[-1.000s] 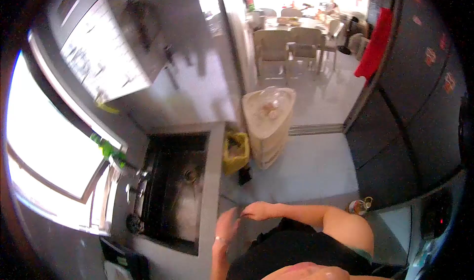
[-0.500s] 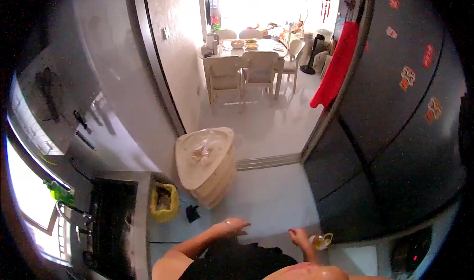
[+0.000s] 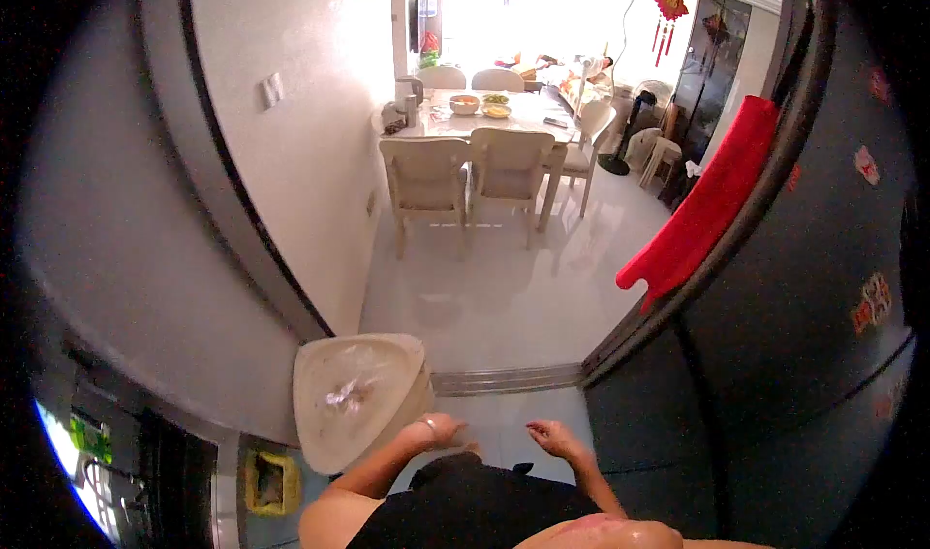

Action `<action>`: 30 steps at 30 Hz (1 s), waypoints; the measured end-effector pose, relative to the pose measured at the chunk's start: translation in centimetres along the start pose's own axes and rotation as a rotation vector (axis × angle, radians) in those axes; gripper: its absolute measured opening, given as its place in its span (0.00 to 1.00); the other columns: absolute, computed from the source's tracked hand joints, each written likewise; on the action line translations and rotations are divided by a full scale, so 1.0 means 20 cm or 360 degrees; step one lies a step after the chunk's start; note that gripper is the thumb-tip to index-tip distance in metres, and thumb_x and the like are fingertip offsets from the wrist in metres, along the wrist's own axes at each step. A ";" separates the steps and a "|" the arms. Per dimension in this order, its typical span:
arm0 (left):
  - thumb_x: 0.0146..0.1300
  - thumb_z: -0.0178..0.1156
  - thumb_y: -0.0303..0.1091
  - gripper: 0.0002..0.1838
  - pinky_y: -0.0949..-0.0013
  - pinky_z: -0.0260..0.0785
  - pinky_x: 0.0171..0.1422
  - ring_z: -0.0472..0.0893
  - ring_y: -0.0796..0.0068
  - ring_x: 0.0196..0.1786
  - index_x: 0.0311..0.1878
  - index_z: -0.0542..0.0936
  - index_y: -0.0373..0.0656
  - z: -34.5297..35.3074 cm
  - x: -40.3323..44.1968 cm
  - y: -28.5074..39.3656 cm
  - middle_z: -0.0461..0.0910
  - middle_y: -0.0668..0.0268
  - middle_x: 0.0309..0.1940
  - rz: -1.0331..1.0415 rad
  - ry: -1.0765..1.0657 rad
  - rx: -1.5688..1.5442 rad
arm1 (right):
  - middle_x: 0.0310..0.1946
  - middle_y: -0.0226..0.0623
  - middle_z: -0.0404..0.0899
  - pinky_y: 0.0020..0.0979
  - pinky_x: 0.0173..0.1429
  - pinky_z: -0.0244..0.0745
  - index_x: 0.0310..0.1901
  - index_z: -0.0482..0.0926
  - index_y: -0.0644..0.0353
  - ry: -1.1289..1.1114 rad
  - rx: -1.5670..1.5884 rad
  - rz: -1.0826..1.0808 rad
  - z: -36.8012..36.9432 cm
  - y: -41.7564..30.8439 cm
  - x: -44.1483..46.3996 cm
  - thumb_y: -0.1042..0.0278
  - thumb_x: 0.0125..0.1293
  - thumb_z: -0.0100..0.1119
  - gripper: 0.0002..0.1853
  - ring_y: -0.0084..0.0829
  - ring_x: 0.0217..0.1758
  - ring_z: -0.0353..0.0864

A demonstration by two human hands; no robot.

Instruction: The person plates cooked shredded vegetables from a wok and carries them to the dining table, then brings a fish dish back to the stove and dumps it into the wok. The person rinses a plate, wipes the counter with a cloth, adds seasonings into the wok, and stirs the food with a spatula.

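My left hand [image 3: 441, 430] is in front of my body at the lower middle, its fingers pointing right and loosely apart, with nothing seen in it. The pale three-cornered stand [image 3: 315, 404], with clear plastic on its top, is just left of that hand. To the right, my right hand [image 3: 554, 439] is raised over the floor with loosely bent, parted fingers and holds nothing visible. The two hands do not touch each other.
Ahead, beyond a floor track [image 3: 504, 381], a white table [image 3: 446, 120] holds bowls, with chairs [image 3: 426, 176] around it. A red cloth [image 3: 712, 200] hangs by dark panels [image 3: 804, 384] at right. A yellow-lined bin [image 3: 272, 483] and dark sink [image 3: 184, 481] are lower left.
The view has turned away from the sink and moved nearer the doorway and table. My hands, close together one second ago, have parted. The stand now sits lower and further left.
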State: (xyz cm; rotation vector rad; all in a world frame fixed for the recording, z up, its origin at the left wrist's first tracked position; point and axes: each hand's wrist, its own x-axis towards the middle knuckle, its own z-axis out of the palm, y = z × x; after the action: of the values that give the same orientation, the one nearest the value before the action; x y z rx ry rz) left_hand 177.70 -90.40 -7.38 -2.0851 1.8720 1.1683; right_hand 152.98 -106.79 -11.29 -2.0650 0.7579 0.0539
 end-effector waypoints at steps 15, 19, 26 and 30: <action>0.61 0.53 0.52 0.28 0.57 0.69 0.52 0.74 0.54 0.52 0.62 0.64 0.51 -1.36 1.51 0.00 0.74 0.54 0.50 0.0097 0.0155 0.0174 | 0.26 0.37 0.80 0.31 0.37 0.73 0.37 0.80 0.65 0.0297 0.0516 0.0194 -1.19 0.96 1.93 0.67 0.57 0.53 0.12 0.29 0.31 0.79; 0.61 0.52 0.51 0.28 0.58 0.68 0.54 0.74 0.55 0.52 0.62 0.63 0.51 -1.82 1.73 0.05 0.74 0.54 0.48 0.0101 0.0250 0.0028 | 0.22 0.36 0.77 0.28 0.24 0.66 0.34 0.78 0.62 -0.0030 0.0928 0.0746 -1.44 1.19 2.51 0.70 0.56 0.52 0.07 0.26 0.22 0.73; 0.61 0.54 0.44 0.24 0.62 0.67 0.56 0.75 0.57 0.51 0.58 0.69 0.45 -2.12 2.21 -0.28 0.77 0.54 0.47 -0.0207 0.0637 -0.1103 | 0.24 0.32 0.77 0.31 0.21 0.69 0.35 0.75 0.58 -0.0251 0.0909 0.0986 -1.88 1.50 3.17 0.70 0.58 0.55 0.05 0.29 0.21 0.75; 0.60 0.54 0.49 0.27 0.60 0.66 0.58 0.74 0.58 0.54 0.60 0.69 0.48 -1.77 2.58 -0.93 0.76 0.56 0.51 -0.0691 0.0054 -0.0243 | 0.25 0.34 0.74 0.28 0.22 0.68 0.41 0.74 0.60 -0.0778 0.1159 0.0772 -2.11 1.96 3.58 0.73 0.59 0.49 0.09 0.29 0.22 0.72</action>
State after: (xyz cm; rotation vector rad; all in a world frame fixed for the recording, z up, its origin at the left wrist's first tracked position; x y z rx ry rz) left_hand 207.63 -146.83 -20.69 -2.4366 1.2731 1.1957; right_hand 179.82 -190.37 -38.20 -1.0871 0.7959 0.4653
